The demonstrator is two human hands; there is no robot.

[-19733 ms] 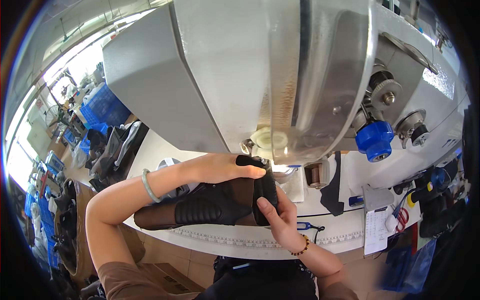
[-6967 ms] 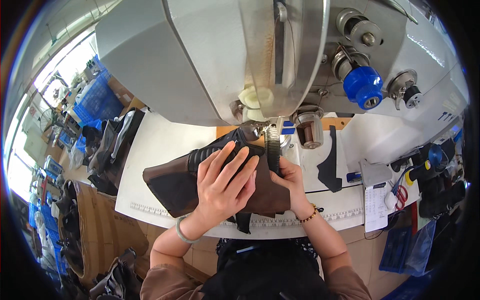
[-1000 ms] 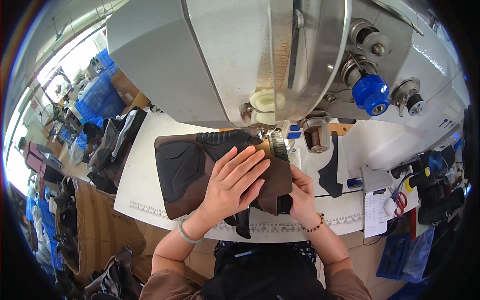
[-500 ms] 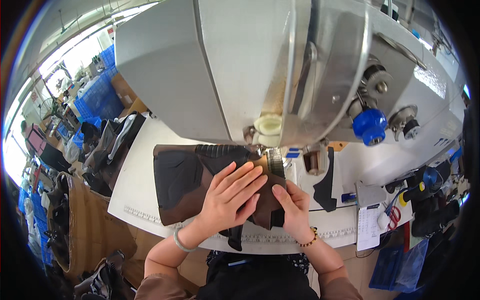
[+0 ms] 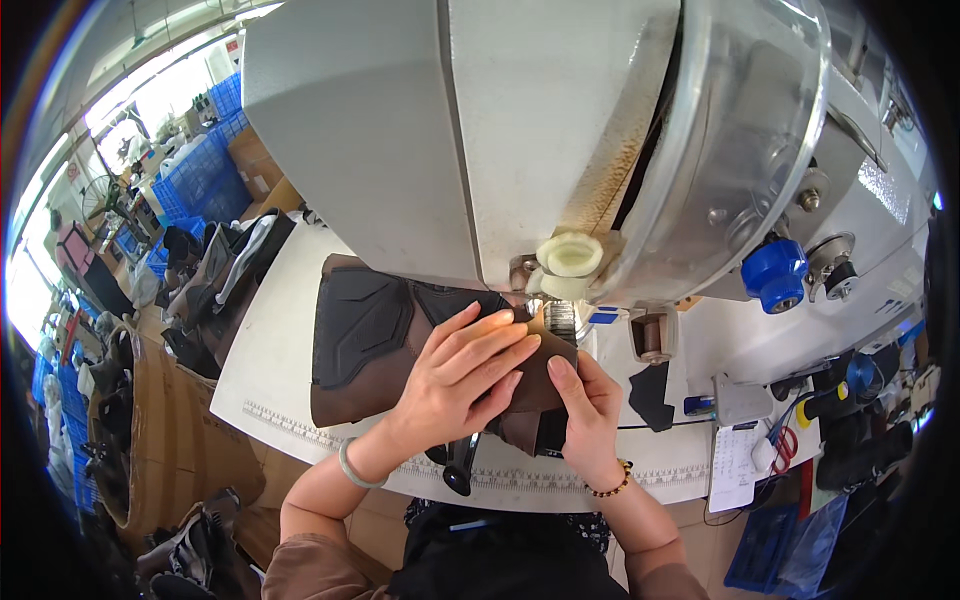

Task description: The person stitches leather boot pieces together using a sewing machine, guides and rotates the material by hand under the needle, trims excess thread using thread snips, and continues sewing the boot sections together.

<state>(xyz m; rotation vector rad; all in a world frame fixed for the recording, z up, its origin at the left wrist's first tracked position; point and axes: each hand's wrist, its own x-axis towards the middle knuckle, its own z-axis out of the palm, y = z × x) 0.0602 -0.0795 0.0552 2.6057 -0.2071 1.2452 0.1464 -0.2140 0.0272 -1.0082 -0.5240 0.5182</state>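
Brown boot upper (image 5: 370,350) flat under left hand (image 5: 460,370); right hand (image 5: 590,410) pinching its edge.

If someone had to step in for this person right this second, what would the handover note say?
Left hand: flat on the brown and black shoe upper, fingers spread, pressing it down by the small roller under the sewing machine head.
Right hand: pinching the piece's near right edge, just below the roller.
The piece lies on the white table, most of it spread out to the left of the roller.
Done: piece fed in under the head.
Left: how much seam remains cannot be seen.
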